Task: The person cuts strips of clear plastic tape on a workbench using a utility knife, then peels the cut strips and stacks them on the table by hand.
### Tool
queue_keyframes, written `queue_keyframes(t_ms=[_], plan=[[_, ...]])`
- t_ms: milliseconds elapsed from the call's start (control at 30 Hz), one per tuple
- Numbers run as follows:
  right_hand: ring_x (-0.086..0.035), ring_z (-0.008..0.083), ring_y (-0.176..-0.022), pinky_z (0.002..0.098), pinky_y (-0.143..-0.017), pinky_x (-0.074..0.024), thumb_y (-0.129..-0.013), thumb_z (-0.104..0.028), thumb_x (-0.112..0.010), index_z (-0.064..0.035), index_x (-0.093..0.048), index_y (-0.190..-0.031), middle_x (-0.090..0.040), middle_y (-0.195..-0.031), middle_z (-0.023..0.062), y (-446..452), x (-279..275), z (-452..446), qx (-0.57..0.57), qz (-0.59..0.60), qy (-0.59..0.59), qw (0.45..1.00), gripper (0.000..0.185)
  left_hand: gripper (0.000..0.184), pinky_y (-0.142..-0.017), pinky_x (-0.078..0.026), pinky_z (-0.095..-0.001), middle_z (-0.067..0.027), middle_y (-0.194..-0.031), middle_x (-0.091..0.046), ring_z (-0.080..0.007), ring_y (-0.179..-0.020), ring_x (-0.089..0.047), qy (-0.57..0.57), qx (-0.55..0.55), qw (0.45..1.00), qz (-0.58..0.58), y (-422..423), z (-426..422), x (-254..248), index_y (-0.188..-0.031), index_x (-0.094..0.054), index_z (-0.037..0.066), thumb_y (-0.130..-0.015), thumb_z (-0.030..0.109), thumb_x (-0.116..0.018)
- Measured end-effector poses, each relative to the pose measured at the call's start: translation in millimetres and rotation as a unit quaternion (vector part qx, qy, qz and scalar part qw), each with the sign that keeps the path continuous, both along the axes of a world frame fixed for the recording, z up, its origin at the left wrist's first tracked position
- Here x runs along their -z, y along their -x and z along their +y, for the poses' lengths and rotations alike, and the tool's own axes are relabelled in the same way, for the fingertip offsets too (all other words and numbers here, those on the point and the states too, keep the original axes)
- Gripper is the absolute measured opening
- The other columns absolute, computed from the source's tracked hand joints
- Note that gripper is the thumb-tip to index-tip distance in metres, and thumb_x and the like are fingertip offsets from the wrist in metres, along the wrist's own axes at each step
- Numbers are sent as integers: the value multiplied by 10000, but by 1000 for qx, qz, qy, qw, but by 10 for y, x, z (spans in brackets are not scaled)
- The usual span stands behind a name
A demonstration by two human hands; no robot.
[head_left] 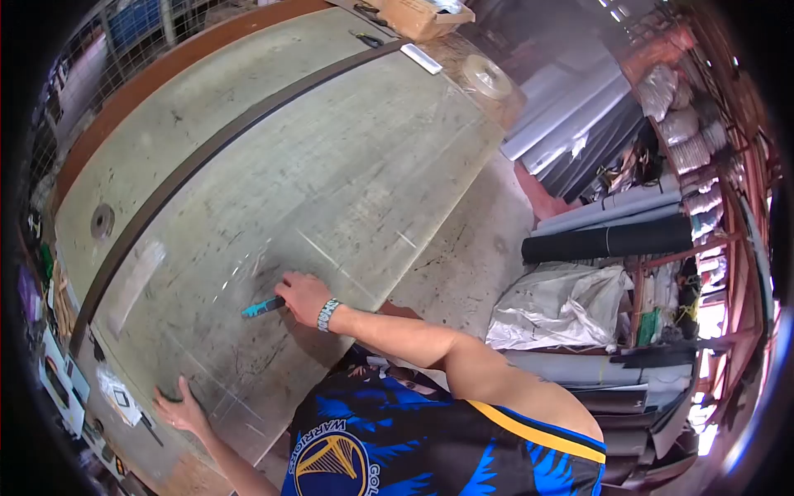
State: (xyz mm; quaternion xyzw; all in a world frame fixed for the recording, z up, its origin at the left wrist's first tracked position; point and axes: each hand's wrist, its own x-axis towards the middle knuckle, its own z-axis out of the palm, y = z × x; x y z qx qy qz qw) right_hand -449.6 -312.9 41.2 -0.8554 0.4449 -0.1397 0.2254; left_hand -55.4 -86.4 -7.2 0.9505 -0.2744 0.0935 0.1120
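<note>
My right hand (306,298) is closed around a turquoise-and-black utility knife (264,307), held low over the worn grey-green tabletop (372,165). Its tip points left; whether a blade is out I cannot tell. Near the table's left end, my left hand (180,411) lies with fingers spread, palm toward the surface. Thin pale lines (324,250) run across the top beside my right hand, and fainter ones (217,384) lie by my left. Shiny glare shows left of the knife.
A long dark metal strip (223,140) crosses the table lengthwise. A metal disc (102,221) lies beyond it. At the far end are a cardboard box (418,18), a white block (421,59) and a round pale disc (486,77). Rolled sheets (608,240) are stacked to the right.
</note>
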Motion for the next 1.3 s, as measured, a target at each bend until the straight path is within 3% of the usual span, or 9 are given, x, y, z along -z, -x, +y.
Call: queue_keyframes(t_ms=[100, 267, 333, 400, 467, 500, 600, 833, 1300], plan=[[-665, 380, -1011, 505, -840, -543, -837, -67, -705, -77, -637, -1075, -616, -1106, 135, 27, -46, -78, -20, 38, -37, 998, 248, 917, -1226, -303, -562, -241, -1623, -419, -399, -1508, -381, -11, -60, 998, 20, -213, 272, 10, -1549, -537, 207, -817, 708, -772], [-713, 420, -921, 557, -774, -565, -867, -112, -652, -68, -644, -1061, -696, -1035, 198, 143, -9, -265, -53, 104, -50, 992, 199, 911, -1182, -404, -467, -248, -1532, -540, -381, -1392, -536, 86, -1, 988, 125, -581, 694, -83, -1515, -525, 2, -840, 522, -848], [-698, 447, -909, 550, -774, -558, -883, -116, -608, -36, -658, -976, -713, -962, 239, 286, -347, -323, -120, 51, -64, 989, 133, 792, -1116, -477, -435, -229, -1434, -633, -352, -1271, -631, 138, 26, 964, 225, -123, 442, -760, -1454, -567, -55, -854, 368, -863], [-664, 447, -849, 521, -716, -535, -895, -159, -677, -30, -643, -942, -696, -921, 225, 241, -480, -440, -104, 143, -209, 962, 141, 734, -1050, -512, -432, -218, -1334, -698, -330, -1211, -669, 69, -74, 968, 229, 99, 335, -1115, -1375, -648, -41, -844, 421, -855], [-626, 258, -718, 408, -629, -503, -912, -109, -732, -31, -582, -928, -625, -777, 119, 276, -413, -436, -120, -21, -180, 976, 170, 853, -1049, -514, -478, -264, -1307, -703, -393, -1230, -670, 99, -44, 975, 192, -261, 611, -743, -1367, -664, -19, -769, 550, -877], [-546, 107, -724, 317, -614, -464, -922, -131, -792, -54, -593, -984, -573, -788, 10, 348, -224, -421, -82, -125, -320, 935, 222, 891, -1054, -514, -475, -279, -1318, -693, -386, -1246, -664, 109, -68, 983, 131, -283, 671, -626, -1352, -660, -55, -725, 522, -923], [-494, 59, -718, 232, -639, -422, -930, -214, -829, -35, -664, -1087, -619, -877, -45, 228, -478, -230, -79, -189, -238, 949, 290, 804, -978, -545, -424, -236, -1157, -746, -324, -1102, -711, 161, -58, 973, 156, -428, 675, -463, -1241, -697, -80, -669, 402, -990], [-583, 80, -739, 256, -653, -485, -1060, -353, -653, -35, -695, -1032, -686, -908, 12, 59, -234, 243, 56, -267, -292, 917, 322, 639, -821, -563, -338, -98, -959, -767, -173, -855, -709, 291, -13, 913, 285, -649, 854, -189, -1170, -721, -41, -723, 339, -977], [-679, 135, -670, 283, -605, -531, -1049, -504, -614, -8, -743, -1158, -765, -931, 93, 9, -153, 519, 215, -140, -218, 942, 524, 664, -844, -560, -406, -132, -1026, -733, -264, -942, -711, 190, -55, 937, 288, -750, 883, -435, -1172, -716, 23, -710, 439, -948]])
